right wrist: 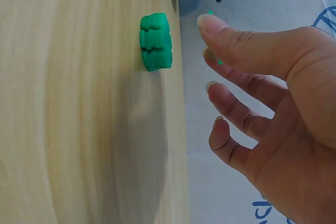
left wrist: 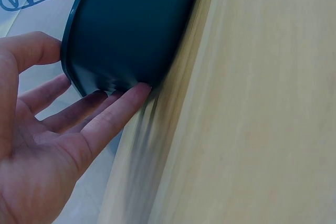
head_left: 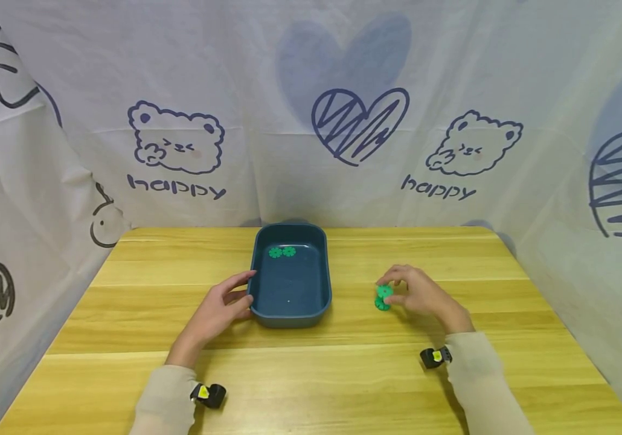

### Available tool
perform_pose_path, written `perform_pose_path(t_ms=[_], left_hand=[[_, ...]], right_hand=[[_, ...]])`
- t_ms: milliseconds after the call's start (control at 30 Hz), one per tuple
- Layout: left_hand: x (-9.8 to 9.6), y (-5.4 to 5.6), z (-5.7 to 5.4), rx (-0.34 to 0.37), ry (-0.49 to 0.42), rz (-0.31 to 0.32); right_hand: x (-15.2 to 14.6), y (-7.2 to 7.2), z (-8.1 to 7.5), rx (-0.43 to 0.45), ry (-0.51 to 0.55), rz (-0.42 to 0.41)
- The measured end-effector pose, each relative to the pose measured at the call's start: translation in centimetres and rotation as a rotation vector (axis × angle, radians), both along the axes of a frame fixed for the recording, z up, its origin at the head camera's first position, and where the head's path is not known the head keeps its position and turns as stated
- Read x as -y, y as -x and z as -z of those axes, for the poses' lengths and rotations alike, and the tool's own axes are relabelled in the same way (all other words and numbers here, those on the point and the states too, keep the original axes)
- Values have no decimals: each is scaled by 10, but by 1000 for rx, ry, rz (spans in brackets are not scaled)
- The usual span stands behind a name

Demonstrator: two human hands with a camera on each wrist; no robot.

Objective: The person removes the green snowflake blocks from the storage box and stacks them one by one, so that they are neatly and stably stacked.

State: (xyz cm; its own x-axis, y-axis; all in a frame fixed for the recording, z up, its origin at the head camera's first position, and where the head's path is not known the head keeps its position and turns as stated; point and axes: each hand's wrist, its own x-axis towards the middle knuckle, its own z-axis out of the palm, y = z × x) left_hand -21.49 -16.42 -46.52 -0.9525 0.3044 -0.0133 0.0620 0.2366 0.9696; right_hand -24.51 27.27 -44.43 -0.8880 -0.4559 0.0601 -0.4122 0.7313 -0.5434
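Note:
My left hand (head_left: 218, 308) rests against the left side of a dark blue rectangular bin (head_left: 291, 317), its fingers extended along the outer wall (left wrist: 131, 30) and its tips at the rim. My right hand (head_left: 420, 293) pinches a green notched plastic disc (head_left: 384, 291) between thumb and index finger; in the right wrist view only slivers of the disc (right wrist: 220, 62) show. Close below it, a short stack of the same green discs (right wrist: 156, 42) sits on the table. Two green discs (head_left: 282, 252) lie side by side at the far end inside the bin.
The wooden table (head_left: 311, 380) runs back to a white printed cloth (head_left: 267, 169) hanging behind it and along both sides. The bin stands near the table's back edge, left of the disc stack. Each wrist wears a small black camera (head_left: 213, 396).

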Motion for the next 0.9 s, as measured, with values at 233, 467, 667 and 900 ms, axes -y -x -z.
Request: perform_pose_path(t_ms=[233, 467, 667, 900], left_hand=[[0, 0, 0, -1, -5, -1], [0, -1, 0, 3, -2, -4], [0, -1, 0, 6, -3, -4], [0, -1, 1, 3, -7, -4]], right_hand=[[-1, 2, 7, 7, -32, -20], [-1, 4, 9, 4, -42, -35], [-1, 4, 12, 29, -35, -18], [-3, 4, 14, 59, -36, -6]])
